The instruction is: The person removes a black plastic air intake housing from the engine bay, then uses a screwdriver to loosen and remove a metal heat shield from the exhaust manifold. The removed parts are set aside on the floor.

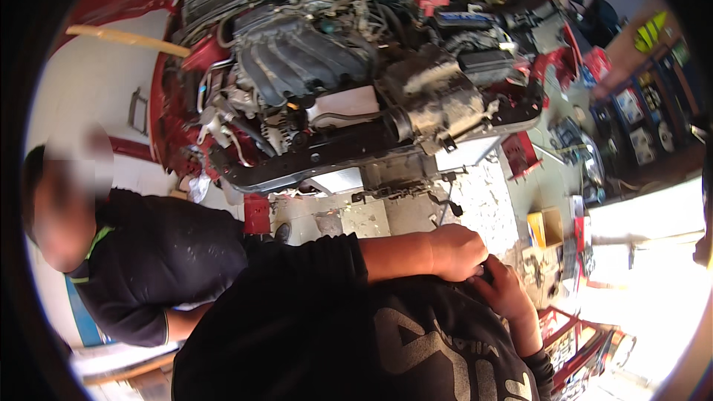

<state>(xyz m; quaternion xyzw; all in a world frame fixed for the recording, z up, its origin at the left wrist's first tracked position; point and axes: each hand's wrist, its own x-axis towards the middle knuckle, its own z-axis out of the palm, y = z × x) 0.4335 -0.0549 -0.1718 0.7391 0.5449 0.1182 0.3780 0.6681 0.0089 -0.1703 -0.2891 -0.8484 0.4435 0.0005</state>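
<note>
My left hand (459, 251) is closed in a fist in front of my chest, its back turned up. Right beside it, my right hand (508, 289) has its fingers bent and pressed together. Between the two hands shows a small dark object (487, 273), mostly covered by the fingers, so its kind is hidden. It looks gripped by the right fingers; whether the left fist also holds it cannot be seen. Beyond my hands stands a red car's opened front, with a black ribbed engine cover (301, 59) and a dusty brown plastic housing (438, 93).
At my left stands another person (163, 252) in a dark top. A black crossbar (297, 167) runs across the car's front. A wooden stick (130, 39) juts over the left fender. To the right are a cardboard box (550, 227), a removed headlight (575, 141) and shelving (646, 115).
</note>
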